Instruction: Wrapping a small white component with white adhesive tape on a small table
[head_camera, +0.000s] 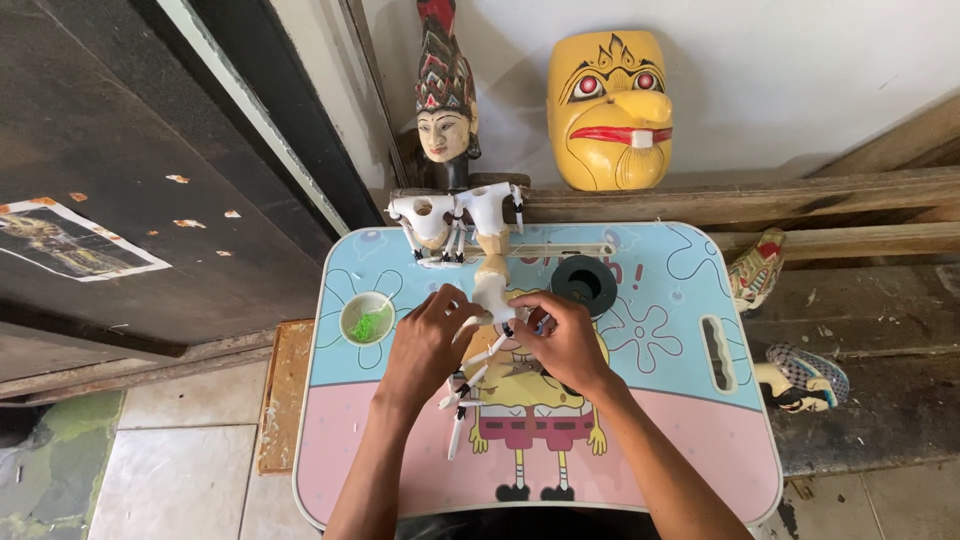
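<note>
Both my hands meet over a small white wooden puppet body (491, 290) on a low blue-and-pink cartoon table (680, 420). My left hand (428, 340) grips the puppet's torso from the left. My right hand (565, 335) pinches it from the right, near the shoulder. Thin white jointed arms (468, 392) dangle from the puppet toward me. At the table's far edge lie two more white puppet torsos (452, 215).
A small white cup holding something green (366, 319) sits left of my hands; a black round lid (585, 281) lies to the right. A carved puppet head (446, 105) and a yellow mask (609, 108) lean against the wall. Two painted pieces (790, 370) lie on the floor at right.
</note>
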